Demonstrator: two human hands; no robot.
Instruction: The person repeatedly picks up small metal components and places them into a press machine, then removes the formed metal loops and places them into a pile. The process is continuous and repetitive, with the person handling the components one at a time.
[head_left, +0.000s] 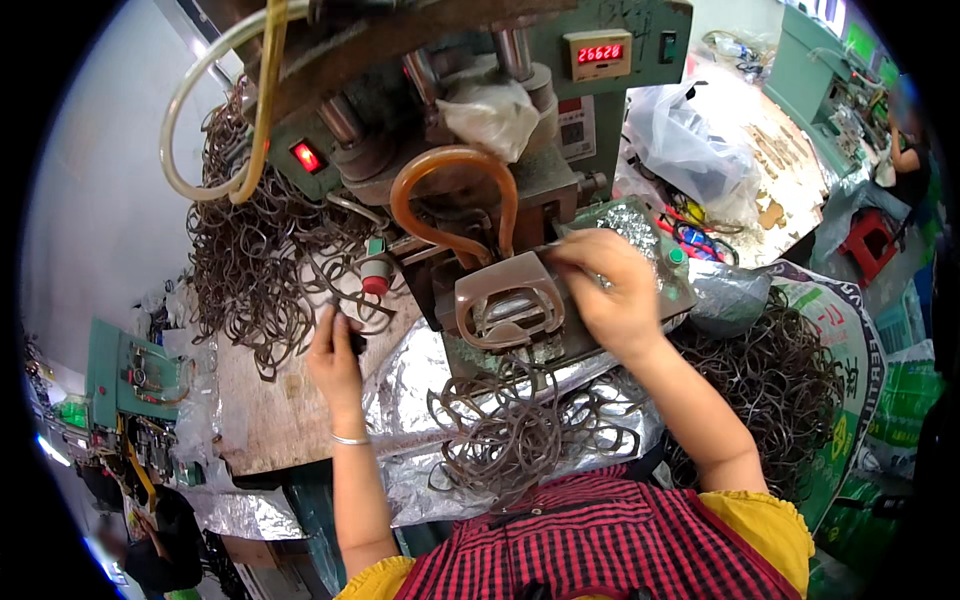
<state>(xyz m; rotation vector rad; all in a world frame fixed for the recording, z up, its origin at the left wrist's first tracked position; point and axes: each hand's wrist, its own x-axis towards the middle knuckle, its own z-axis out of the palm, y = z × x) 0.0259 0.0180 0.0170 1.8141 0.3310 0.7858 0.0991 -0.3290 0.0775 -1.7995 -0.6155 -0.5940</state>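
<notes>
Loose brown loops (pixel 520 435) heaped below green press (pixel 520 190). Right hand (pixel 610 295) pinches loop on die (pixel 505 300) in front of press; seat it flat, fingers clear. Left hand (pixel 335 355), left of press, grips another piece.

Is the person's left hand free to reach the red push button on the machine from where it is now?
Probably yes. The left hand rests on the wooden bench amid brown loops, and the red button stands just up and right of it with nothing between. It seems to grip a small dark piece, though.
</notes>
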